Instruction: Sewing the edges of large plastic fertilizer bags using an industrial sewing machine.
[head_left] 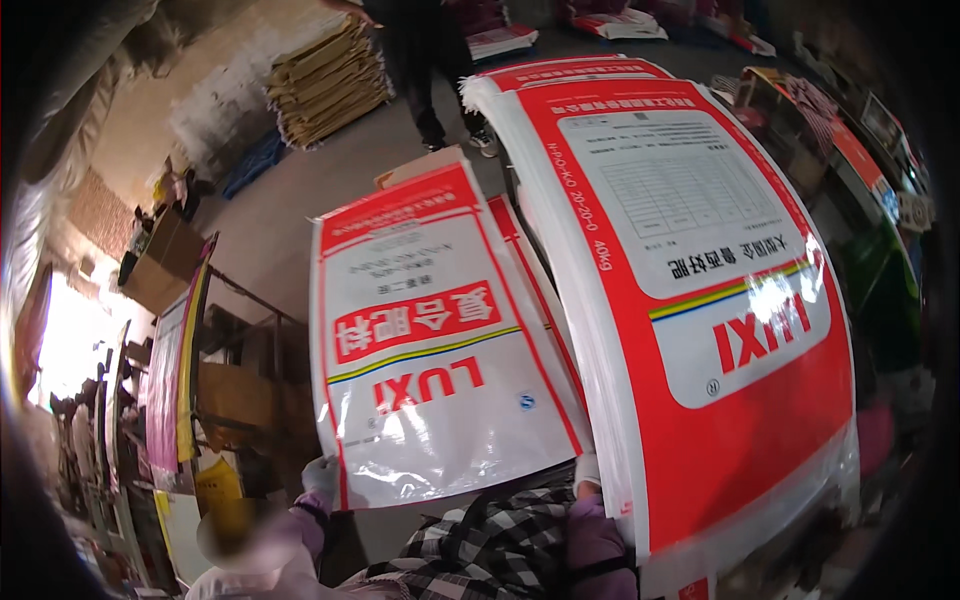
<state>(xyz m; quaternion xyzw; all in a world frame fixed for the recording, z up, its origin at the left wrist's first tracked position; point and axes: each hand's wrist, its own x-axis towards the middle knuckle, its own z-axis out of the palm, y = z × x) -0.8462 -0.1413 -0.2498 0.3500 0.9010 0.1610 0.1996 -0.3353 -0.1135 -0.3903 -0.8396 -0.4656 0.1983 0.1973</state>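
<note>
I hold a flat red-and-white printed sack (430, 350) in front of me, its print upside down from my side. My left hand (322, 478), in a white glove, grips its lower left corner. My right hand (587, 472), also gloved, is at its lower right corner, where this sack meets a larger stack of the same red-and-white sacks (700, 280) on my right. Whether the right hand grips the held sack or the stack's edge is not visible. My purple sleeves and checked clothing show at the bottom.
A person in dark trousers (430, 70) stands at the far side beside a pile of yellowish flat sacks (330, 85). A cardboard box (165, 260) and a metal frame (240, 340) stand on the left. More printed sacks lie on the floor behind.
</note>
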